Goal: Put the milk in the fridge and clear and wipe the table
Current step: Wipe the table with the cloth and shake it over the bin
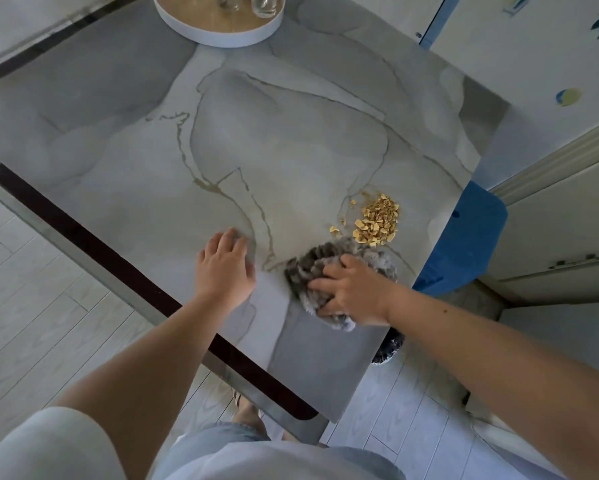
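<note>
A grey marbled table [221,140] fills the view. My right hand [351,292] grips a bunched grey fuzzy cloth [308,265] on the tabletop near the right front corner. Just beyond the cloth lies a small heap of yellow-brown crumbs [377,220], with a few stray bits to its left. My left hand [225,268] rests flat on the table with straight fingers, a short way left of the cloth. No milk is in view.
A round white tray [187,26] with a wooden base and glassware stands at the table's far edge. A blue seat [464,244] sits under the table's right side. Cream cabinets [561,237] stand on the right. A dark object [388,348] shows on the floor.
</note>
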`<action>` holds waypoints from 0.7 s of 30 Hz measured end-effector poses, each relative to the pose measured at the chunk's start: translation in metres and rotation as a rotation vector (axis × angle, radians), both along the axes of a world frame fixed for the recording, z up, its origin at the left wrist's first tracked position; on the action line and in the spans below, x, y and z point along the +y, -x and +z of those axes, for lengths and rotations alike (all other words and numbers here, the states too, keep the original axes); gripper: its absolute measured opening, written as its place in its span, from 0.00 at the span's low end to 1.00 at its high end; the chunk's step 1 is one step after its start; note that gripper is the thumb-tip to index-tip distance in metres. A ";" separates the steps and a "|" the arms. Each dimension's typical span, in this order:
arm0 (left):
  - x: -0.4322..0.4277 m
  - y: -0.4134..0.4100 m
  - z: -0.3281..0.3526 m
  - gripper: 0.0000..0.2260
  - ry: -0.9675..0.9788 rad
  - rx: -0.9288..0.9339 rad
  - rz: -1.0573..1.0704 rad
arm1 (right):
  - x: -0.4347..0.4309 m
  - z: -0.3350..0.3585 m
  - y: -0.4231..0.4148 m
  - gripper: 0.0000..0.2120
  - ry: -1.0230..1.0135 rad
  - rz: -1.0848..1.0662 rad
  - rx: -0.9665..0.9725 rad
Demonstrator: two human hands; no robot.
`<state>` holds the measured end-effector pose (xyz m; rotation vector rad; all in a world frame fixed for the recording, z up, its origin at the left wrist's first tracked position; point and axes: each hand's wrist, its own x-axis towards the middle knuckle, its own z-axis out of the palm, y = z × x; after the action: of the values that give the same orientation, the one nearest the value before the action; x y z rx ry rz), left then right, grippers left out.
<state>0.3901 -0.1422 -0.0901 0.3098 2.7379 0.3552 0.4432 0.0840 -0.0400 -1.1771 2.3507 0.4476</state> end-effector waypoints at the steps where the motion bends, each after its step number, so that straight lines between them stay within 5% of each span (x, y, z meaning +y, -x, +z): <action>1: 0.002 0.000 0.000 0.21 0.000 0.002 0.010 | 0.004 -0.001 0.008 0.21 -0.017 -0.022 0.030; 8: 0.006 0.001 -0.003 0.21 0.021 0.001 0.015 | 0.006 0.016 0.033 0.21 0.014 -0.030 0.194; 15: 0.020 -0.007 -0.005 0.23 -0.007 0.001 -0.091 | 0.002 -0.004 -0.053 0.20 0.016 0.365 -0.109; 21: 0.031 -0.012 -0.007 0.24 0.002 -0.023 -0.158 | 0.028 -0.001 -0.014 0.24 -0.042 0.054 -0.113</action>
<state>0.4023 -0.1113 -0.0975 0.5141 2.6691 0.3112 0.4574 0.1116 -0.0413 -1.2160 2.2075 0.4352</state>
